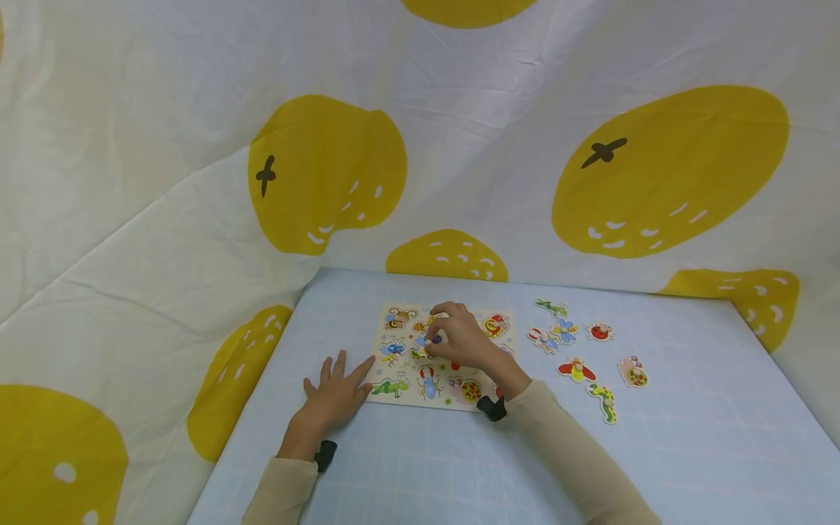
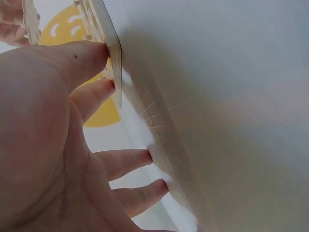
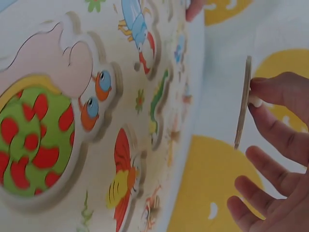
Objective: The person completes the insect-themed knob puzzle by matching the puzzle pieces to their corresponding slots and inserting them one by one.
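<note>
A flat wooden insect puzzle board [image 1: 413, 402] lies on the table with printed recesses for bugs. My right hand [image 1: 462, 341] is over its middle, pinching a thin wooden puzzle piece [image 3: 243, 108] by its small knob [image 3: 255, 100] between thumb and index finger. The other fingers are loosely bent. Edge-on in the right wrist view, the piece stands apart from the board; its printed face is hidden there. My left hand [image 1: 333, 399] rests with fingers spread at the board's left side, and two fingertips [image 2: 104, 53] touch its edge.
Right of the board lie several loose pieces: a grasshopper [image 1: 551, 308], a beetle [image 1: 542, 340], a blue-winged insect [image 1: 565, 332], a ladybug [image 1: 600, 332], a red-winged bug [image 1: 577, 370], a snail [image 1: 633, 373] and a caterpillar [image 1: 603, 402]. A fruit-patterned curtain [image 1: 459, 182] hangs behind the table.
</note>
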Motion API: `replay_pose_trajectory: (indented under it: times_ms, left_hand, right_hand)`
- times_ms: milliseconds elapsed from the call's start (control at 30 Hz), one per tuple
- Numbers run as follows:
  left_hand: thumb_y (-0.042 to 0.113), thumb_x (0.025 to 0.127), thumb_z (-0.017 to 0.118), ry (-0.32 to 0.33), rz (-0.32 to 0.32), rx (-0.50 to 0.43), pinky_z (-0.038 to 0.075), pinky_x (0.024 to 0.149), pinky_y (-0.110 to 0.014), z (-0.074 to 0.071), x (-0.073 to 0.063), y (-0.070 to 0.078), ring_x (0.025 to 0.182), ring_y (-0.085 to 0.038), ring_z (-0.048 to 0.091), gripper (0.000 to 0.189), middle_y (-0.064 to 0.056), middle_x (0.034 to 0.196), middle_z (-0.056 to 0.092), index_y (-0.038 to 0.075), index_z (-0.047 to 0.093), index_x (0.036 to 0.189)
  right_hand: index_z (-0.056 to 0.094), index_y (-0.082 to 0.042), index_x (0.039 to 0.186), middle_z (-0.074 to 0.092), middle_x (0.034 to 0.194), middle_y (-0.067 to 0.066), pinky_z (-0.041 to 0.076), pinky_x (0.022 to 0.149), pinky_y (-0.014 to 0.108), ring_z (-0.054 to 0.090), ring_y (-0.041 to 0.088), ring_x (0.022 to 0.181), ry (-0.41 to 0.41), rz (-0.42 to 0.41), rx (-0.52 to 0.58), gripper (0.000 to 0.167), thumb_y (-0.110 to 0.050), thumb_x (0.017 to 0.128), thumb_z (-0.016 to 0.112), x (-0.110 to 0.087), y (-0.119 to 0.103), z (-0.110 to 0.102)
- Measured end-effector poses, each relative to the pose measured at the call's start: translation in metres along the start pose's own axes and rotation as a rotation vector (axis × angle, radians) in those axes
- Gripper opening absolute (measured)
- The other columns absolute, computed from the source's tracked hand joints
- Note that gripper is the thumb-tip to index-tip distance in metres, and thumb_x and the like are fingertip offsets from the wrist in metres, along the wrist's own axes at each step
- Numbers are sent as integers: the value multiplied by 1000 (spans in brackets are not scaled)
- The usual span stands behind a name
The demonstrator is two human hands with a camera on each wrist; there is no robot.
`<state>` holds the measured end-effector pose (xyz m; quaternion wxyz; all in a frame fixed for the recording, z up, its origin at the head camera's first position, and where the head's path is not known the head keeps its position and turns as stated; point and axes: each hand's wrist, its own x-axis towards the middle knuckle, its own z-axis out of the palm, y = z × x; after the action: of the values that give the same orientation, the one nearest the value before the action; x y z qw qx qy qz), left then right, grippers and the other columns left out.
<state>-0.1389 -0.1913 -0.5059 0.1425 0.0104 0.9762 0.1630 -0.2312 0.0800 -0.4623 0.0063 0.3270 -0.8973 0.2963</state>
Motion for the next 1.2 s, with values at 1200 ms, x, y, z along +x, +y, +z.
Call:
replay_pose_trajectory:
  times_ms: [1200]
  left_hand:
    - [41,103,54,-4,21,18,6,100,-84,-1,2,-2,145,-55,5,58,-27,162,12,33,35,157]
  right_hand:
    - [71,-24,77,54,135,9,36,103,60,44,34,126,-106,163,-179,14,-31,87,76,53,-27,64]
